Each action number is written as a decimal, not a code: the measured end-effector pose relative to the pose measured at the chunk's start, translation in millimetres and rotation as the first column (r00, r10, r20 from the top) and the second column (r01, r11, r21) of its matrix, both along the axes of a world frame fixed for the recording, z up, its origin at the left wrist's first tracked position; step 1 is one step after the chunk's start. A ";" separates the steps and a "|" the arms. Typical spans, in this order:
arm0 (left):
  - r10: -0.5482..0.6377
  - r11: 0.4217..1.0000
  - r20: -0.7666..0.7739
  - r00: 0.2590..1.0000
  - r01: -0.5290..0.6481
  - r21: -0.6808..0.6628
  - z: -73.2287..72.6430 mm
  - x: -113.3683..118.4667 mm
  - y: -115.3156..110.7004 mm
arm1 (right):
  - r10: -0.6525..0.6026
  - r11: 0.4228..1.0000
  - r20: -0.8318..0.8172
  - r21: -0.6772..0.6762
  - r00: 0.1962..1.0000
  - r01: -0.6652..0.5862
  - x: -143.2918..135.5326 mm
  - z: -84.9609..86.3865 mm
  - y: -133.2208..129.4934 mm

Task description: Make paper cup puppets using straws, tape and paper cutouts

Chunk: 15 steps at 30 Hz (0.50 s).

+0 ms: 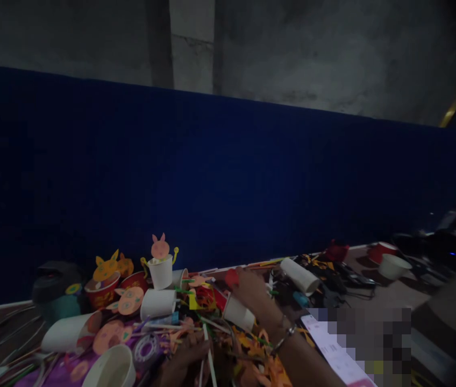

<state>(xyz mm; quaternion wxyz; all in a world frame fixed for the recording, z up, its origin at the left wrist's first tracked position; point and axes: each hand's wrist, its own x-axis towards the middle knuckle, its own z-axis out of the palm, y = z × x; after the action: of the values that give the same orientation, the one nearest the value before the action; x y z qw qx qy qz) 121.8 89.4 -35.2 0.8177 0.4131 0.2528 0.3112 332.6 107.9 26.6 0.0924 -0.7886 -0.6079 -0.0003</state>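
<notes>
My right hand point(250, 290), with a chain bracelet on its wrist, reaches over the heap on the table. Its fingers bend down beside a red rounded piece point(232, 277) and above a tipped white paper cup point(238, 313); what lies under the fingertips is hidden. Lower down, in shadow, my left hand point(187, 356) rests low over the craft scraps, fingers fairly straight, next to a thin white strip point(210, 357). A roll of clear tape point(146, 349) lies left of it. Orange paper cut-outs point(268, 363) lie below my right forearm.
A white cup with a pink animal head point(160, 269) stands at the back. More cups, an upright one point(111, 368) included, and paper animal faces point(129, 301) crowd the left. A lit phone point(333, 349) lies right of my forearm. A blue partition point(228, 177) rises behind.
</notes>
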 end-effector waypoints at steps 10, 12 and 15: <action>-0.004 0.999 -0.014 1.000 0.005 0.033 -6.3 3.9 5.8 | 0.230 0.963 -0.074 0.164 0.970 -0.216 -6.9 -19.9 26.2; 0.008 0.999 0.005 1.000 -0.008 0.036 -6.1 3.7 3.1 | 0.161 0.978 -0.070 0.148 0.984 -0.150 16.4 -19.6 29.8; 0.025 0.999 0.024 0.999 -0.026 0.034 -4.3 4.9 -0.3 | 0.011 0.997 -0.028 0.077 1.000 -0.008 56.0 -19.6 33.9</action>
<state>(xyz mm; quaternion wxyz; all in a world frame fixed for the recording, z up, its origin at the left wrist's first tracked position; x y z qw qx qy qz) 126.7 89.1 -39.5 0.8092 0.4202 0.2431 0.3308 388.6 141.8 7.0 0.1313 -0.7815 -0.6098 -0.0121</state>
